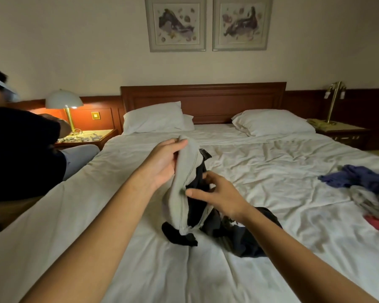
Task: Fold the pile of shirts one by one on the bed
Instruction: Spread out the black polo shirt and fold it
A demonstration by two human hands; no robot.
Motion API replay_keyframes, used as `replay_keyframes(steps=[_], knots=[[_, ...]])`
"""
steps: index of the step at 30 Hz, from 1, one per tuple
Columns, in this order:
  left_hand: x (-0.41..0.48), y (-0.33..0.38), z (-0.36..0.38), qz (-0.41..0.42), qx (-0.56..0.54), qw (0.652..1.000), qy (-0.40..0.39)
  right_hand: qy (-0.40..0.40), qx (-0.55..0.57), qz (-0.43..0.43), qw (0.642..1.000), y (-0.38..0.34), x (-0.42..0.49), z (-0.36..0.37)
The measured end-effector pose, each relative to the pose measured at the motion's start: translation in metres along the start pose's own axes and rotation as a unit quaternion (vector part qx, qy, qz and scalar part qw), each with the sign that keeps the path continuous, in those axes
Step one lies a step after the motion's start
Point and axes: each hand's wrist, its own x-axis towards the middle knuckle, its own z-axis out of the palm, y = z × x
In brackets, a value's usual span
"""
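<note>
A black and grey shirt (185,184) hangs crumpled above the middle of the bed (260,176), its lower part trailing on the white sheet. My left hand (165,162) grips the grey top edge of the shirt, lifted up. My right hand (217,194) pinches the fabric lower down, thumb on the grey seam and fingers in the black cloth. A pile of shirts (369,189), purple, grey and red, lies at the bed's right edge.
Two white pillows (153,118) (271,122) lie against the wooden headboard. Another person in a dark top (20,149) sits at the bed's left side. A lit lamp (64,101) stands on the left nightstand, a brass lamp (335,99) on the right one.
</note>
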Motion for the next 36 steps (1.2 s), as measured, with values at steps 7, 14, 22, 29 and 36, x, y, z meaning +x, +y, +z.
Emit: replay_keyframes(steps=[7, 14, 22, 29, 36], knots=[[-0.005, 0.016, -0.009, -0.019, 0.093, 0.979, -0.183, 0.095, -0.009, 0.008, 0.995, -0.033, 0.011, -0.015], [-0.011, -0.044, -0.059, -0.04, 0.265, 0.961, -0.073, 0.16, -0.007, 0.086, 0.983, -0.028, 0.001, -0.053], [-0.008, -0.055, -0.008, -0.042, 0.378, 0.901, -0.209, 0.149, 0.185, -0.036, 0.971, -0.158, 0.077, -0.089], [0.018, -0.008, -0.006, 0.102, 0.272, 0.956, -0.031, 0.146, 0.315, -0.109, 0.931, -0.235, 0.104, -0.109], [0.033, 0.113, -0.055, 0.25, 0.231, 0.904, 0.257, 0.22, 0.339, -0.116, 0.907, -0.238, 0.107, -0.143]])
